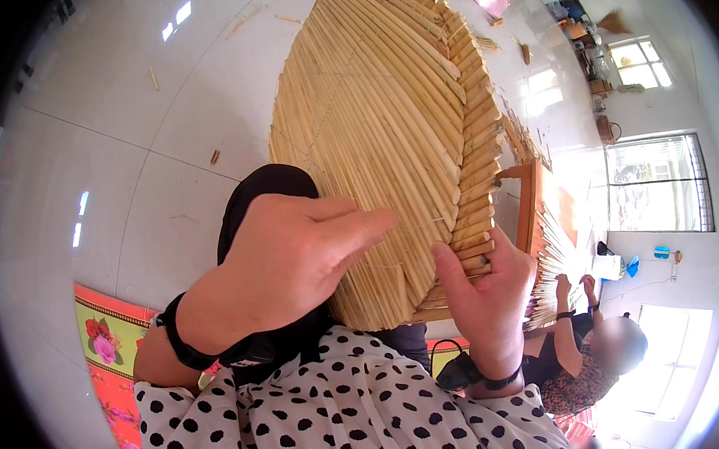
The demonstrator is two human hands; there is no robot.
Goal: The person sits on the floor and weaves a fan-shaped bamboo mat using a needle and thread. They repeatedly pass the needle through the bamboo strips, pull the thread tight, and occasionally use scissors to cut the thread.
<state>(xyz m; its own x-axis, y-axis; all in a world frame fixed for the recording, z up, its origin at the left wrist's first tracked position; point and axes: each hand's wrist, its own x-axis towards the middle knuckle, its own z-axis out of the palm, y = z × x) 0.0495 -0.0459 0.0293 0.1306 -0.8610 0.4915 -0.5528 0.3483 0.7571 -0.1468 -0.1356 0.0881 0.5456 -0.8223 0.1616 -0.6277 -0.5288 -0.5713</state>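
A large oval tray of pale, straw-coloured plant stalks (359, 101) rests across my lap. Its long stalks lie side by side at a slant, and faint stitch lines run over them. Short cut stalks stacked in a row form a raised rim along its right side. My right hand (491, 290) grips that rim near the close end, thumb on the inner face and fingers round the outside. Above the tray's near left part, my left hand (301, 241) is closed in a pinch, index finger pointing right. Whatever its fingertips hold is too small or hidden to make out.
Right of the tray stands a wooden stool or small table (533, 206). Beyond it a seated person (586, 362) handles a fan of thin stalks (556, 261). Stalk scraps (215, 157) are scattered on the tiled floor. A red floral mat (108, 357) lies at lower left.
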